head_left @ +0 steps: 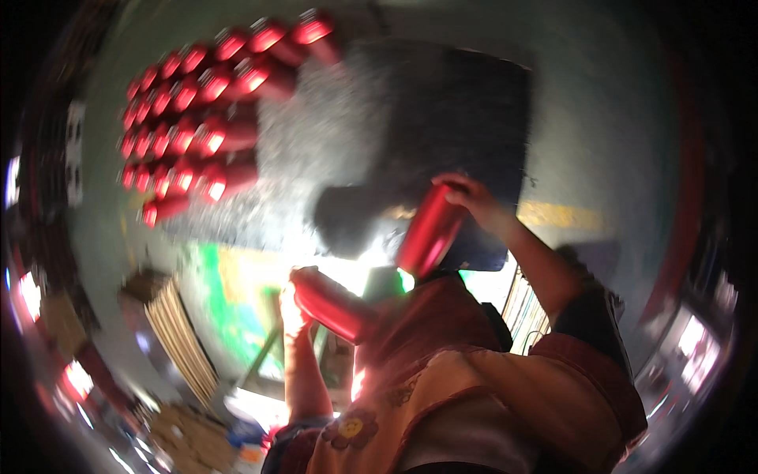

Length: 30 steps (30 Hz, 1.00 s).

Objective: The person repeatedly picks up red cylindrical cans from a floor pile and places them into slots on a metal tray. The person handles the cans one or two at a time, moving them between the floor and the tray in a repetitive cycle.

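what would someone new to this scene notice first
The rows of shiny red cylinders at upper left, by the left side of the dark tabletop, probably catch the eye first. Next come two similar ones held below: a tilted red cylinder in the right hand and another red cylinder in the left hand.

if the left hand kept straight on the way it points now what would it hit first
Probably the near edge of the dark surface, just ahead of the left hand with its red bottle; depth is unclear, so it might pass above.
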### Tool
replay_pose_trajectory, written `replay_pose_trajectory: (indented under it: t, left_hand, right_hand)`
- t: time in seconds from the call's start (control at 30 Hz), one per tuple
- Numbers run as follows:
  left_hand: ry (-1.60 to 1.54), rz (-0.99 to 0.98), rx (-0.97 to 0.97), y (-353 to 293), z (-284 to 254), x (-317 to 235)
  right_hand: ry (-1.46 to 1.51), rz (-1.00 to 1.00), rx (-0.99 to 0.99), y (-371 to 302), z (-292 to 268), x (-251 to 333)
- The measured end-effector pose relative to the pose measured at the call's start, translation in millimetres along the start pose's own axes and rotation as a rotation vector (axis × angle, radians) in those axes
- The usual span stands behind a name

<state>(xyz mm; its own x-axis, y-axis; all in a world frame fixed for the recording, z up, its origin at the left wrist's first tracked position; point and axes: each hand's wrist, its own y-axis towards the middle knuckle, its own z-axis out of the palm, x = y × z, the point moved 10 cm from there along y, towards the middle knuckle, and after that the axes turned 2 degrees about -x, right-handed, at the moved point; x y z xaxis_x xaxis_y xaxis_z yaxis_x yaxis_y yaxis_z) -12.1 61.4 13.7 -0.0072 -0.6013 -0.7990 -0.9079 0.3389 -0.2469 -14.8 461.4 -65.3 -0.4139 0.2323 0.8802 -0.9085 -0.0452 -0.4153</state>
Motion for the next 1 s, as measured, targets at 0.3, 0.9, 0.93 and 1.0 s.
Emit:
replay_pose_trajectory:
  t: [0.3,0.9,0.93,1.0]
  left_hand:
    - [-2.038,-0.572,-0.08,-165.4,41.4,216.0]
    - [-2.578,-0.243,0.253,-247.0,-9.1,339.8]
    - [-2.501,-0.177,0.145,-244.5,-22.4,336.7]
    - [-2.254,-0.281,-0.388,-237.7,-53.8,350.8]
  right_hand:
    - [0.492,0.787,0.569,-60.6,302.7,-227.1]
    - [0.465,1.01,0.605,-75.0,522.6,-238.9]
    - [0.512,1.007,0.682,-67.7,523.1,-234.5]
    - [0.268,0.821,0.678,-24.7,497.2,-217.2]
